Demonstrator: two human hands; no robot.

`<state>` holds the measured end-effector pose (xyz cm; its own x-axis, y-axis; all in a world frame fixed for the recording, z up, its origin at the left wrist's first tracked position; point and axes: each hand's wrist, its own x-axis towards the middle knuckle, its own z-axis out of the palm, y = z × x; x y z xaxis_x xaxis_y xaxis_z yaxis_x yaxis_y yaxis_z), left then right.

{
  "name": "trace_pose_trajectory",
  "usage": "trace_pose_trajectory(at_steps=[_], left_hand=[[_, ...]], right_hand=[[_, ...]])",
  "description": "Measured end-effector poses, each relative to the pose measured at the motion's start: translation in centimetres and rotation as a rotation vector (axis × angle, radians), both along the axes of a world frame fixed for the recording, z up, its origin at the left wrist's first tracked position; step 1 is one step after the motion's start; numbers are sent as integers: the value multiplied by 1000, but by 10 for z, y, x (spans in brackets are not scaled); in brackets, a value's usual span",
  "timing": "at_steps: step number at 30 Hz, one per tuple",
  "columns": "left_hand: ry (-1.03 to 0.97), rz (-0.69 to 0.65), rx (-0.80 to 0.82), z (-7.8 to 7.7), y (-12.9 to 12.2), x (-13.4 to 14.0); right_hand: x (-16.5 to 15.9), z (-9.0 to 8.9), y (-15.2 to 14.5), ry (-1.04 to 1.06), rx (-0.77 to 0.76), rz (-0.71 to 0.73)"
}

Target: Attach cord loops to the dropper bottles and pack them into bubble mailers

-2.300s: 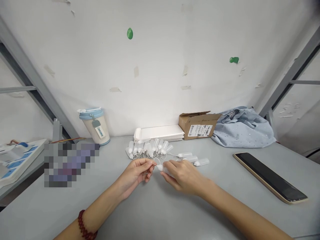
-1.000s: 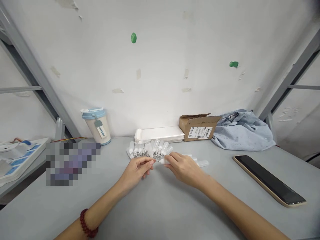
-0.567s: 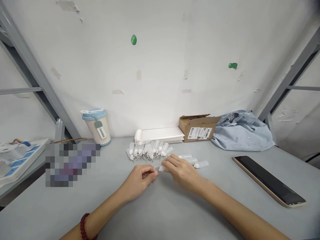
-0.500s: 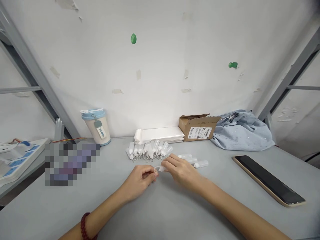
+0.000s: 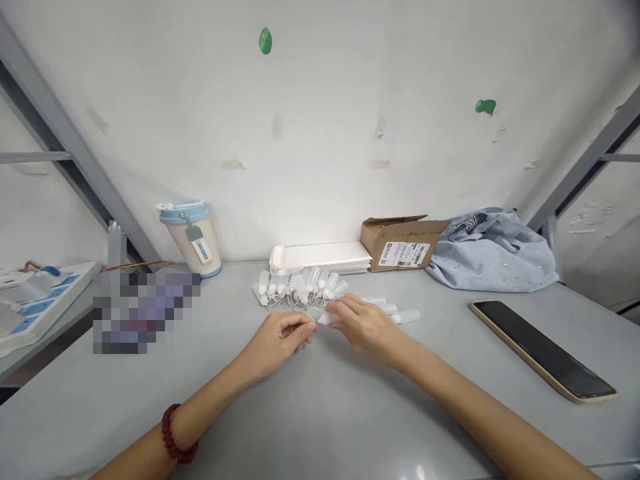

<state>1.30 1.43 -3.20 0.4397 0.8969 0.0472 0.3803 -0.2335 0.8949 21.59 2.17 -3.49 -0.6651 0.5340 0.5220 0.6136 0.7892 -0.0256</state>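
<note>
Small white bottle [image 5: 325,319], sideways, tip leftward

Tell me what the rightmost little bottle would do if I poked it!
The rightmost little bottle lies on its side and looks rounded, so it might roll. It's small and looks see-through, like plastic, so it's probably light. The table looks smooth and shiny, so the bottle could slide too.
</note>
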Motion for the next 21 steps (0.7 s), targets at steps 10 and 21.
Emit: trace_pose_trajectory(at_steps=[10, 21], left_hand=[[54, 425, 322, 3, 18, -20], [156, 558, 616, -15, 44, -22]], right_hand=[[24, 19, 18, -93, -41, -301], [40, 18, 29, -268, -212, -502]])
